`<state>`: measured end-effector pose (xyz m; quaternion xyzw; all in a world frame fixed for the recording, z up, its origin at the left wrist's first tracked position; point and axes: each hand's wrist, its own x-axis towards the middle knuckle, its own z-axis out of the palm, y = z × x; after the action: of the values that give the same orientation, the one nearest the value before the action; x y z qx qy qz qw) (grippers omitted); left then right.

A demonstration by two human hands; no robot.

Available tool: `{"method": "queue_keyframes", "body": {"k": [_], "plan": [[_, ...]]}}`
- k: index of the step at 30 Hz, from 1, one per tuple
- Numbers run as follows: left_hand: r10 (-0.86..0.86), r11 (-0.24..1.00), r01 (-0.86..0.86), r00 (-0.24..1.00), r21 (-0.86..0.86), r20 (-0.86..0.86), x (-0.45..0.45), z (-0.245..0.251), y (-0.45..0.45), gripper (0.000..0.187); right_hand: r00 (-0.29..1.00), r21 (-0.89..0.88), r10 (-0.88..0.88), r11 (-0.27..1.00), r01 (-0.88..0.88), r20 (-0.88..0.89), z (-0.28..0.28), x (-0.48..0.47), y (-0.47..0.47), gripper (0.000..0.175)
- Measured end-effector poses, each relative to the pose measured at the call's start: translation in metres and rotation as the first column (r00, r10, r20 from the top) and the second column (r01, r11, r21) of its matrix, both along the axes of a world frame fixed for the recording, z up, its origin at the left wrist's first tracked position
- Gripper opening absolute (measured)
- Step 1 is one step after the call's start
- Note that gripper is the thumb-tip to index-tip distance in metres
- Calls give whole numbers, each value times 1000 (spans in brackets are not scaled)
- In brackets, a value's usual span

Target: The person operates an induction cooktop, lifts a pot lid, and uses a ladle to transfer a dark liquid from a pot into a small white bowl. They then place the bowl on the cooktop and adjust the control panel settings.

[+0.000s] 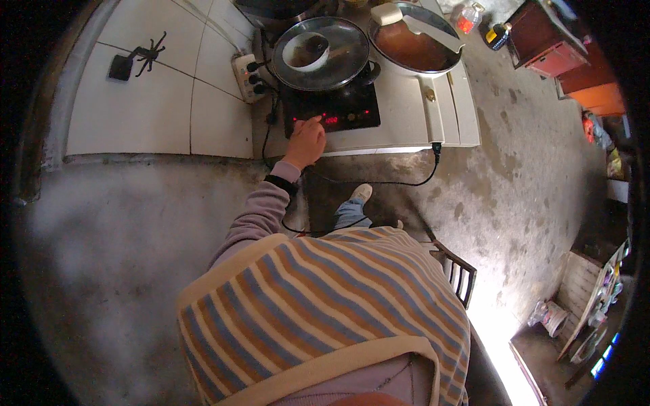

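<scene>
My left hand (306, 139) reaches to the front of a black induction cooktop (350, 101), its fingertips at the control panel beside a lit red display (330, 120). Nothing is held in it. On the cooktop stands a pan under a glass lid (345, 66) with a dark knob. A white bowl (304, 65) shows there, apparently through the glass. To the right, a white electric frying pan (406, 68) contains reddish-brown liquid (409, 45). A white spatula (431, 33) lies across it, near a pale block-like item (386, 14). My right hand is out of view.
A power strip (246, 78) with several plugs sits left of the cooktop. The electric pan's cord (426, 180) hangs below the counter's front edge. Two bottles, one clear (469, 18) and one dark (497, 36), stand beyond. A dark slatted chair (457, 269) is at the right.
</scene>
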<state>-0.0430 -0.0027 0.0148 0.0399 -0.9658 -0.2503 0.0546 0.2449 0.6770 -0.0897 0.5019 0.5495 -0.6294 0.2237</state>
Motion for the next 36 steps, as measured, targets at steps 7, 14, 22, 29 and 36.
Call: {"method": "queue_keyframes", "body": {"k": [7,14,22,29,36], "plan": [[-26,999,23,993,-28,-116,7,-16,-5,11,991,-27,131,991,-132,-40,-19,18,17,50],[-10,990,20,997,-140,74,20,-20,-9,16,823,272,558,812,-516,-107,3,15,11,43],[77,983,-45,981,-180,176,19,-8,0,22,549,532,830,420,-735,103,9,-2,21,36],[85,993,-66,977,-101,197,12,10,6,27,368,645,916,185,-741,161,-10,3,47,30],[78,986,-54,985,-155,153,14,-3,1,32,492,586,811,241,-774,316,-8,0,48,30]]}}
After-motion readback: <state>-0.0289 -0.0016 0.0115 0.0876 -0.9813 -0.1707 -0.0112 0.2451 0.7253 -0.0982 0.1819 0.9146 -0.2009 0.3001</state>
